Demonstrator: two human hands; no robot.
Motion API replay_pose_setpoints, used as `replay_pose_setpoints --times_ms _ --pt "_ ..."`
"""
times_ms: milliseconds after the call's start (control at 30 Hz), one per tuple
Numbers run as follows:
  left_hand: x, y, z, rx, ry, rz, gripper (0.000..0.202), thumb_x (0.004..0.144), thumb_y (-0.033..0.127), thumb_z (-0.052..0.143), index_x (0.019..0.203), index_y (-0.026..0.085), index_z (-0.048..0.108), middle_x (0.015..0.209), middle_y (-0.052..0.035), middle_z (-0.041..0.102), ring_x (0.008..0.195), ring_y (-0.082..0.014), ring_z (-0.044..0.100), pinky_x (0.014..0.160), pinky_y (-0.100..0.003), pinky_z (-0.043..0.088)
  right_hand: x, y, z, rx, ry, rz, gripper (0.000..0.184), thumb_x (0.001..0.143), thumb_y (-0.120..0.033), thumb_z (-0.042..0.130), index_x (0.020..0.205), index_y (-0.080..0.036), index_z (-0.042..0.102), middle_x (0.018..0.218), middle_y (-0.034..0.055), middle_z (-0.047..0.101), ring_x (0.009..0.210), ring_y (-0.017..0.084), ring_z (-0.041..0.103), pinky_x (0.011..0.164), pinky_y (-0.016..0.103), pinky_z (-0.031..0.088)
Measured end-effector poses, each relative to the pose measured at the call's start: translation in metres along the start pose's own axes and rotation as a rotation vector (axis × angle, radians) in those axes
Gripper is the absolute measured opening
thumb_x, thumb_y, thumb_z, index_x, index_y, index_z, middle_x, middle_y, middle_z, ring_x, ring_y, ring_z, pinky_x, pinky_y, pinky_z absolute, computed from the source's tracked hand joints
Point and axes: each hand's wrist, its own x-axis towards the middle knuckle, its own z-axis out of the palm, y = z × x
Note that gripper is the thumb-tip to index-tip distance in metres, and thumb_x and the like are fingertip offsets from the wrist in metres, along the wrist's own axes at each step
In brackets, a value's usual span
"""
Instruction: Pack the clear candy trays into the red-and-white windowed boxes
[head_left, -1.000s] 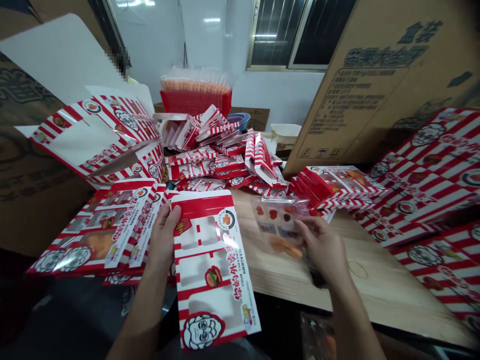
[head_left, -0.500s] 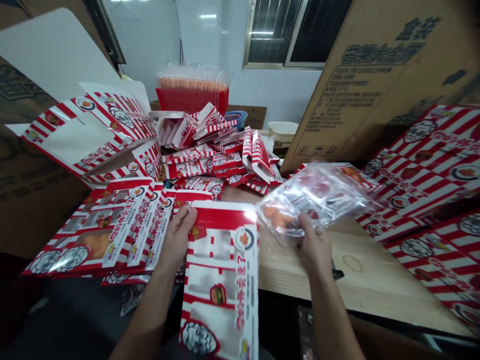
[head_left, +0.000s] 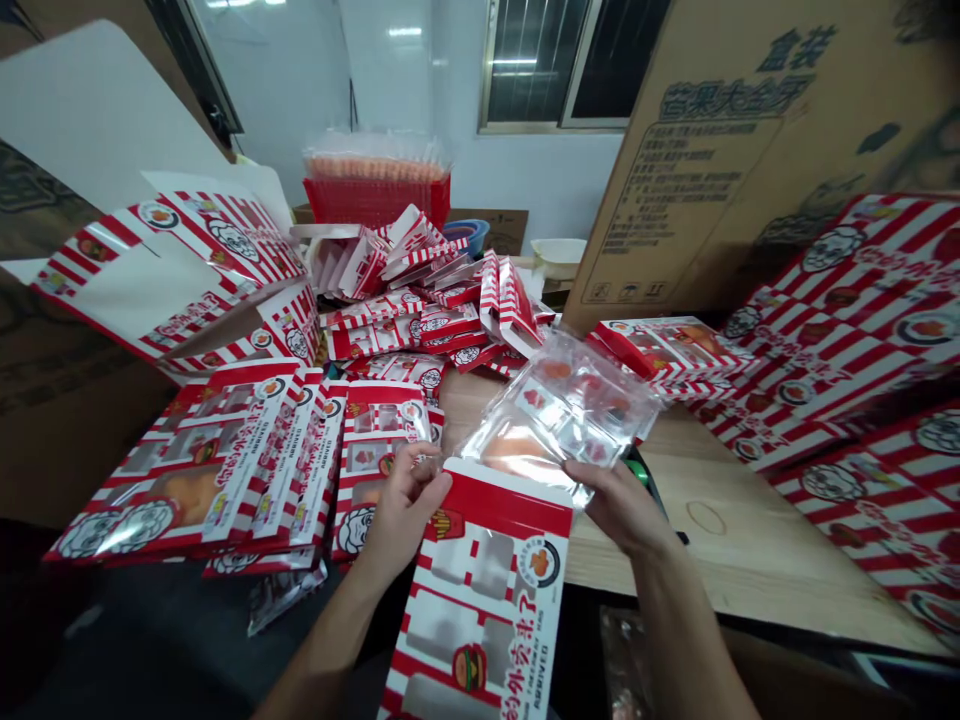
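Observation:
My left hand [head_left: 409, 505] pinches the upper left corner of a red-and-white striped window box [head_left: 487, 590], which hangs tilted in front of me with its cut-out windows showing white inside. My right hand [head_left: 619, 500] grips the near edge of a clear plastic tray pack [head_left: 555, 405], glossy, with orange and red pieces in its compartments. The pack lies just behind the top end of the box, over the wooden table. Left of the box, a filled window box [head_left: 382, 440] lies beside a stack of similar boxes [head_left: 195, 450].
Folded striped boxes [head_left: 442, 310] are heaped at the back. Further right are a small stack of filled boxes [head_left: 675, 350], a tall cardboard carton [head_left: 697, 170] and piled striped boxes [head_left: 840, 300]. A red bin [head_left: 375, 198] holds orange pieces. The wooden tabletop [head_left: 720, 530] ends near me.
My right hand has brought the clear tray pack left, close to the box's top end. The box in my left hand has moved lower and right and tilted. The camera view has shifted slightly.

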Motion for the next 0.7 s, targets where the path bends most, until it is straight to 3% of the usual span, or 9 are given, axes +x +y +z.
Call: replay_pose_setpoints --times_ms 67,167,233,367,433,500,600,700 --pt "0.001 -0.001 0.0 0.034 -0.007 -0.006 0.031 0.073 0.041 0.065 0.093 0.023 0.05 0.072 0.0055 0.057 0.06 -0.0116 0.055 0.057 -0.021 0.044 -0.002 -0.002 -0.005 -0.09 -0.043 0.004 0.029 0.055 -0.029 0.078 0.08 -0.018 0.068 0.083 0.0047 0.074 0.079 0.024 0.068 0.078 0.037 0.052" --pt "0.004 0.003 -0.002 0.184 -0.058 0.039 0.02 0.076 0.038 0.06 0.074 0.019 0.055 0.063 0.0049 0.053 0.058 -0.0109 0.051 0.054 -0.02 0.041 -0.005 -0.006 -0.008 -0.196 -0.111 0.027 0.028 0.055 -0.033 0.077 0.078 -0.019 0.067 0.085 0.005 0.073 0.078 0.024 0.067 0.075 0.037 0.052" --pt "0.007 0.008 -0.005 0.268 -0.167 0.046 0.021 0.077 0.036 0.06 0.067 0.018 0.057 0.063 0.0036 0.056 0.059 -0.0121 0.053 0.055 -0.021 0.041 -0.006 -0.009 -0.008 -0.264 -0.171 0.034 0.029 0.058 -0.035 0.075 0.082 -0.02 0.068 0.089 0.0042 0.073 0.08 0.023 0.067 0.077 0.036 0.051" --pt "0.013 0.016 -0.013 0.333 -0.364 -0.042 0.019 0.077 0.036 0.062 0.074 0.018 0.066 0.071 -0.001 0.068 0.067 -0.0169 0.061 0.061 -0.026 0.047 -0.005 -0.016 -0.004 -0.44 -0.319 0.029 0.032 0.065 -0.041 0.072 0.088 -0.02 0.069 0.093 0.0045 0.072 0.085 0.024 0.066 0.083 0.038 0.05" --pt "0.015 0.017 -0.014 0.32 -0.384 -0.072 0.02 0.077 0.038 0.063 0.074 0.018 0.067 0.07 -0.0021 0.069 0.067 -0.0183 0.064 0.061 -0.027 0.049 0.002 -0.021 0.001 -0.391 -0.248 -0.083 0.036 0.068 -0.048 0.069 0.094 -0.022 0.068 0.096 0.0042 0.071 0.085 0.023 0.065 0.081 0.037 0.051" --pt "0.015 0.016 -0.012 0.302 -0.391 -0.089 0.021 0.076 0.039 0.063 0.075 0.018 0.067 0.071 -0.0024 0.07 0.069 -0.0192 0.065 0.063 -0.028 0.05 0.013 -0.029 0.007 -0.269 -0.039 -0.292 0.04 0.072 -0.05 0.065 0.105 -0.027 0.063 0.099 0.0023 0.069 0.082 0.019 0.065 0.077 0.033 0.052" --pt "0.012 0.009 -0.006 0.242 -0.388 -0.093 0.023 0.078 0.04 0.062 0.087 0.019 0.066 0.079 -0.0022 0.07 0.075 -0.019 0.066 0.067 -0.029 0.051 0.03 -0.041 0.01 -0.233 0.223 -0.553 0.048 0.07 -0.038 0.069 0.116 -0.032 0.056 0.106 0.0004 0.066 0.083 0.015 0.063 0.075 0.028 0.05" --pt "0.009 -0.003 0.001 0.149 -0.283 -0.05 0.023 0.078 0.039 0.062 0.092 0.02 0.058 0.083 -0.0002 0.067 0.073 -0.0158 0.063 0.065 -0.025 0.049 0.036 -0.046 0.005 -0.316 0.191 -0.53 0.04 0.068 -0.032 0.072 0.106 -0.029 0.063 0.099 -0.0003 0.067 0.076 0.013 0.061 0.068 0.025 0.049"
